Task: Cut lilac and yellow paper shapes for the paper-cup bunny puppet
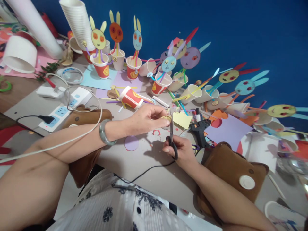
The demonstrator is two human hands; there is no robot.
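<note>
My left hand (146, 119), with a grey-green bangle on its wrist, pinches a small yellow paper piece (166, 120) at the centre of the view. My right hand (181, 150) is wrapped round the black handles of a pair of scissors (171, 133). Their blades point up and away from me, right beside the yellow piece. Whether the blades touch the paper is hard to tell. Below my left hand a purple paper circle (131, 143) lies on the table, with small red scraps close by. A yellow sheet (182, 119) lies just beyond the scissors.
Paper cups with rabbit-faced figures (101, 65) line the back wall. A black glue gun (201, 130) and a purple sheet (228, 128) lie at right. A white power strip (64, 110) and cable are at left. A brown cushion (231, 173) sits near my right forearm.
</note>
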